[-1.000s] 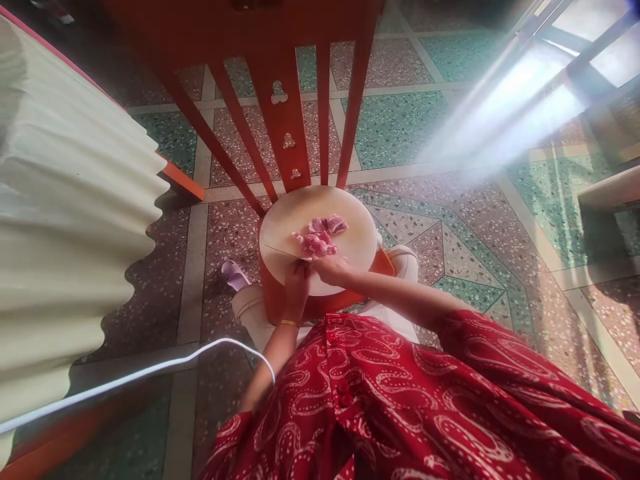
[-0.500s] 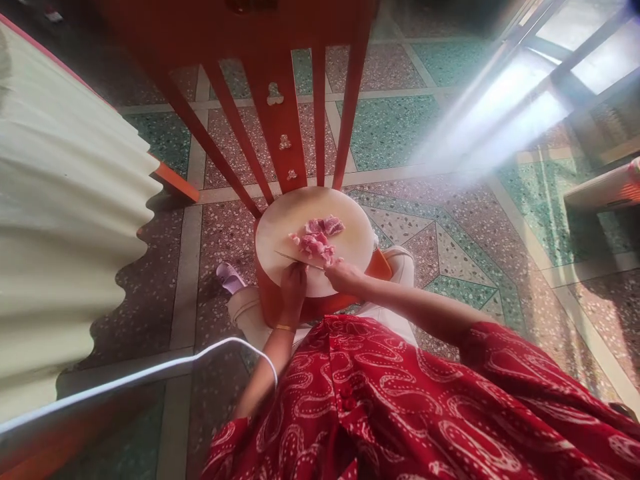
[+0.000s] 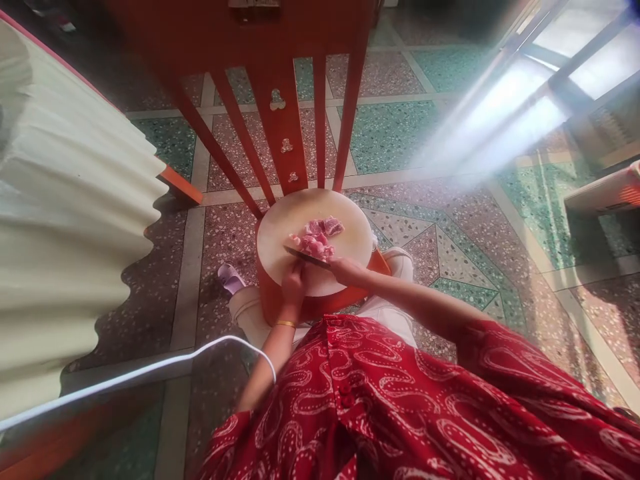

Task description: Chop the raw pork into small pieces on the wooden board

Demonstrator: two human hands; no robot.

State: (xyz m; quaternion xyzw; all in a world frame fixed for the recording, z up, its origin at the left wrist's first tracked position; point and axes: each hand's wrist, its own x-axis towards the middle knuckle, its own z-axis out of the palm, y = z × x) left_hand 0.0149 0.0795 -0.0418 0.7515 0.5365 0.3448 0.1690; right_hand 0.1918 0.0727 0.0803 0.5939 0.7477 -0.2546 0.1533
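Pink raw meat pieces (image 3: pixel 317 237) lie in a small pile on a round pale cutting board (image 3: pixel 345 243), which sits on an orange seat (image 3: pixel 273 303). My right hand (image 3: pixel 350 271) grips the handle of a knife (image 3: pixel 307 257); its blade lies slanted along the near side of the pile. My left hand (image 3: pixel 293 281), with a gold bangle at the wrist, rests on the board's near edge just below the blade. Its fingers are curled, and whether they hold anything is unclear.
An orange chair back (image 3: pixel 280 100) with slats rises right behind the board. A pleated cream fabric (image 3: pixel 65 220) fills the left side. A white cable (image 3: pixel 150 370) crosses the terrazzo floor at lower left. A purple slipper (image 3: pixel 231 277) shows left of the seat.
The knife blade has tipped, so its dark flat side now shows against the meat. My right hand has drawn slightly right and toward me. My left hand stays at the board's near edge.
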